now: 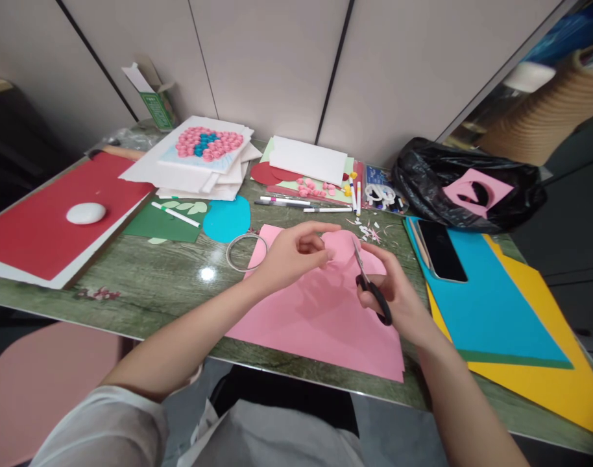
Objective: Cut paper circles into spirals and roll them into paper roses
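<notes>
My left hand (pixel 299 253) pinches a small rounded piece of pink paper (pixel 340 248) by its left side. In my right hand (pixel 391 288) are scissors (pixel 372 288) with black handles, their blades against the right edge of that piece. Both hands are above a large sheet of pink paper (pixel 320 324) lying on the table. A metal ring (pixel 232 261) rests just left of my left hand, partly over the sheet's edge. Small paper scraps (pixel 367 230) lie beyond my right hand.
Blue sheets (pixel 501 311) with a phone (pixel 442 250) lie right, beside a black plastic bag (pixel 423 175). Pens (pixel 287 202) and white paper (pixel 309 157) are behind my hands. A red sheet (pixel 48 214) holds a white oval object (pixel 85 213) at left, near a blue paper circle (pixel 227 219).
</notes>
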The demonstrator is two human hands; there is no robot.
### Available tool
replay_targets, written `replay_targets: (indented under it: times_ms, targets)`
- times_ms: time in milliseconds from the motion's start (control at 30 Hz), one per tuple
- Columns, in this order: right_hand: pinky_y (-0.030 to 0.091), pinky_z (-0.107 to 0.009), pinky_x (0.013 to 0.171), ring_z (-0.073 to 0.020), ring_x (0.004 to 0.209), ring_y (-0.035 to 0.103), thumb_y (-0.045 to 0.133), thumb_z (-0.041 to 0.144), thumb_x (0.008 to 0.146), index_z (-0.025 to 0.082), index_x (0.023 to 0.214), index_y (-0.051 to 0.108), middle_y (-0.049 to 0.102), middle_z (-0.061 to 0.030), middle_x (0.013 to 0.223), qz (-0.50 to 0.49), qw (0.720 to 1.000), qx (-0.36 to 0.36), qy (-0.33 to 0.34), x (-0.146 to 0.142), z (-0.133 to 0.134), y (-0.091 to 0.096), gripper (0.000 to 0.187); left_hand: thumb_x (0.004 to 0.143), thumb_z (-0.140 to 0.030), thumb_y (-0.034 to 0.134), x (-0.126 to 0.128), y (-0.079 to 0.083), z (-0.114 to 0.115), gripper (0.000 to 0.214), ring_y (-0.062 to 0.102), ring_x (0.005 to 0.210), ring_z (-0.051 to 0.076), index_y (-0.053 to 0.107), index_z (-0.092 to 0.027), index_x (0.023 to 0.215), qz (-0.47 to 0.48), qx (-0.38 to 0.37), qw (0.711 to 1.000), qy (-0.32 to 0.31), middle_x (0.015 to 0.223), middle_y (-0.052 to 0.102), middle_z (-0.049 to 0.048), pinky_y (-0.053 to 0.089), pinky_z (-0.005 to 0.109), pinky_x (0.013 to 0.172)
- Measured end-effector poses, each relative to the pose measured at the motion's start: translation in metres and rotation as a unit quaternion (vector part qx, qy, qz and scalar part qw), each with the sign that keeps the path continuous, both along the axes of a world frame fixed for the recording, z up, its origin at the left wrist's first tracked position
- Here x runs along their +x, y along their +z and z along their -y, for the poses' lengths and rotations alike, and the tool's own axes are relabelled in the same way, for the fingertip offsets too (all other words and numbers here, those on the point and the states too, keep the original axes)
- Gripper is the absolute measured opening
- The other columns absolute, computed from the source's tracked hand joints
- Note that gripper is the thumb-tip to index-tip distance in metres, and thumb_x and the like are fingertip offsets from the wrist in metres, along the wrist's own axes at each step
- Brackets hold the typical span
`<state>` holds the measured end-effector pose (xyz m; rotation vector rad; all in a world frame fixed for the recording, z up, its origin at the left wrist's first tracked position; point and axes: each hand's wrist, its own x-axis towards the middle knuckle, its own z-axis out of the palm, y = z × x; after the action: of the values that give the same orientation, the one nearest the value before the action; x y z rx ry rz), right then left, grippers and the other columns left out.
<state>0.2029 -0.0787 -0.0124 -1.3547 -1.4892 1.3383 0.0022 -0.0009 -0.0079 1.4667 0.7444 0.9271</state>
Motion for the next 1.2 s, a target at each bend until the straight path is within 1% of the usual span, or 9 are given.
replay_targets:
  times_ms: [300,533,933,1200]
  targets:
    - [0.032,-0.028,0.058,-0.0137,0.061,0.043,0.060,0.039,0.082,0.033,0.137,0.022,0.050,0.0039,0.068,0.016,1.000,0.026,0.002,-0.0021,0.0007,-0.0079,0.068,0.074,-0.015,0.061,0.0018,-0.0028,0.0018,0.037,0.057,0.062,0.009,0.062,-0.019,0.111,-0.012,0.029,1.000,0.005,0.068,0.058,-0.0015,0.051,0.023,0.060]
    - [0.028,-0.028,0.056,-0.0127,0.058,0.037,0.062,0.036,0.081,0.035,0.137,0.021,0.048,0.0050,0.066,0.012,1.000,0.024,-0.008,-0.0039,0.0010,-0.0066,0.069,0.074,-0.014,0.061,0.0012,-0.0036,0.0008,0.038,0.056,0.062,0.009,0.062,-0.020,0.112,-0.008,0.030,1.000,0.004,0.068,0.057,-0.0016,0.051,0.023,0.060]
    - [0.031,-0.027,0.054,-0.0128,0.056,0.040,0.062,0.034,0.080,0.037,0.137,0.021,0.050,0.0046,0.067,0.004,1.000,0.019,-0.008,-0.0029,0.0012,-0.0052,0.071,0.073,-0.014,0.062,-0.0015,-0.0006,-0.0013,0.039,0.053,0.062,0.008,0.062,-0.018,0.112,-0.005,0.034,0.999,0.020,0.069,0.056,-0.0017,0.049,0.022,0.059]
    - [0.029,-0.026,0.052,-0.0116,0.054,0.038,0.063,0.034,0.080,0.038,0.137,0.021,0.050,0.0051,0.067,-0.002,1.000,0.017,-0.009,-0.0029,0.0017,-0.0071,0.071,0.074,-0.015,0.062,-0.0028,-0.0001,-0.0021,0.037,0.054,0.063,0.008,0.062,-0.018,0.111,0.010,0.032,0.999,0.027,0.069,0.057,-0.0017,0.050,0.023,0.061]
